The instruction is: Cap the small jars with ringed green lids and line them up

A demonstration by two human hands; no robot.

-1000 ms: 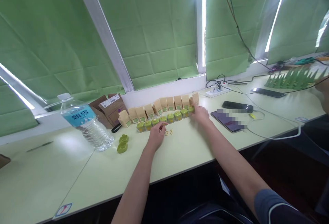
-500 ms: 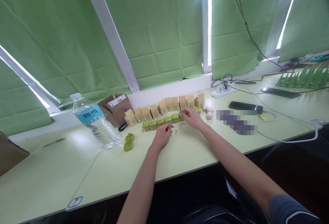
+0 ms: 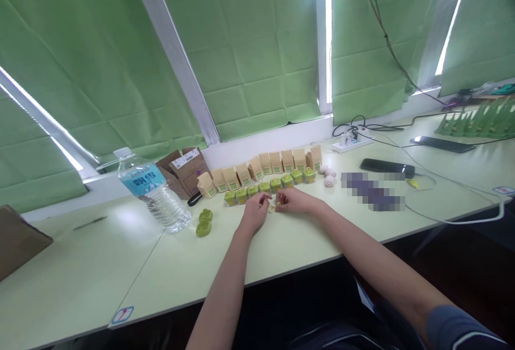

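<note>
In front of a row of small clear boxes with green lids (image 3: 275, 183), my left hand (image 3: 256, 211) rests on the table, fingers curled and tips pinched. Whatever it may hold is too small to make out. Opposite it, my right hand (image 3: 293, 201) is closed, its fingertips pinching a small yellow ring-shaped piece (image 3: 278, 206) at the table. A second small yellow ring (image 3: 272, 209) lies between the hands. Several of the lids carry a small yellow loop on top.
Behind the boxes stands a row of small kraft paper bags (image 3: 276, 162). On the left are two green cup-like pieces (image 3: 204, 227), a large water bottle (image 3: 155, 192) and a cardboard box (image 3: 187, 173). White balls (image 3: 330, 180), a phone (image 3: 387, 168) and cables lie to the right.
My right hand has come back from the green-lidded boxes toward me and left, down to the small yellow rings. The left hand has stayed about where it was.
</note>
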